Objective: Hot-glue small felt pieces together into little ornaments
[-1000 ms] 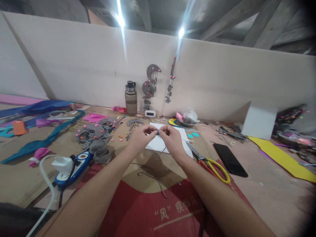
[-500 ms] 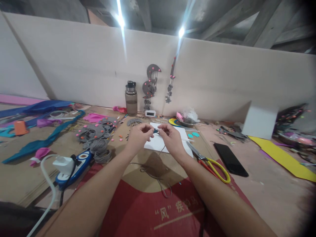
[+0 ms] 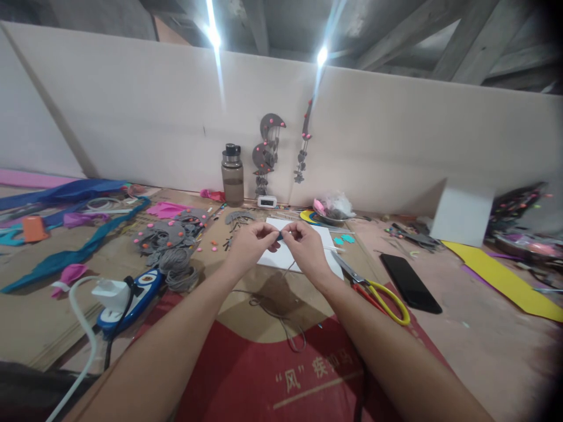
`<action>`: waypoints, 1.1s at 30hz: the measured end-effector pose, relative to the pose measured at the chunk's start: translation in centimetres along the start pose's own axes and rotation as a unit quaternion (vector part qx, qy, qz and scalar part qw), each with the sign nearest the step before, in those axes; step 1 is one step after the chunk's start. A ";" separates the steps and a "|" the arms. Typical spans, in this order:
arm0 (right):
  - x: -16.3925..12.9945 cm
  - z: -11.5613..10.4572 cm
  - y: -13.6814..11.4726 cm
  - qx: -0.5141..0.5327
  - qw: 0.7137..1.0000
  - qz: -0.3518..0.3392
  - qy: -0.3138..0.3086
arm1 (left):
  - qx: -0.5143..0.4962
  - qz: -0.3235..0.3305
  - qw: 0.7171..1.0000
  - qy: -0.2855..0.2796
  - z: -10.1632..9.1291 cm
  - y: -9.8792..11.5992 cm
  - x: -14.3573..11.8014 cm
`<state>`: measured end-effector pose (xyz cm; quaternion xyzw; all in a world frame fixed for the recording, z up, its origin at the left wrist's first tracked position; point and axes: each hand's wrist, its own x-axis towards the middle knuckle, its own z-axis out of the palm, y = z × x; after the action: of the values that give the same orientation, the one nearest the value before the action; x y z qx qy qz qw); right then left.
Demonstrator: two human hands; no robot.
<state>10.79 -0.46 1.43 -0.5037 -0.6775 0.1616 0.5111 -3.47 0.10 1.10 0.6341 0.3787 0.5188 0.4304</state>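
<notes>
Reaching forward over the tabletop point(image 3: 461, 346), left hand point(image 3: 250, 245) and right hand point(image 3: 307, 249) meet fingertip to fingertip, each grip pinched shut on a small dark blue piece point(image 3: 280, 235).

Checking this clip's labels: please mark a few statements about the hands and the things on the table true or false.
1. Both hands, left hand and right hand, pinch one small dark piece. True.
2. The scissors lie left of the left hand. False: they lie right of the right hand.
3. The phone lies flat, screen dark. True.
4. The bottle lies on its side. False: it stands upright by the wall.
</notes>
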 end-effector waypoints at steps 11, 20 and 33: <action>-0.2 -0.1 0.4 -0.019 0.997 -0.074 -0.016 | 0.004 -0.035 0.999 0.012 0.0 0.0 0.0; -0.6 0.5 0.5 0.008 0.997 -0.071 -0.043 | -0.004 -0.022 0.994 0.108 -1.2 -1.1 0.8; -2.2 -0.2 -1.0 -0.063 0.980 -0.129 -0.140 | -0.174 -0.035 0.962 0.208 -2.6 -3.2 2.1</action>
<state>10.41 -2.80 1.12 -0.4155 -0.8105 0.1208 0.3949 -5.72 3.53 -0.93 0.4142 0.3858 0.6816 0.4637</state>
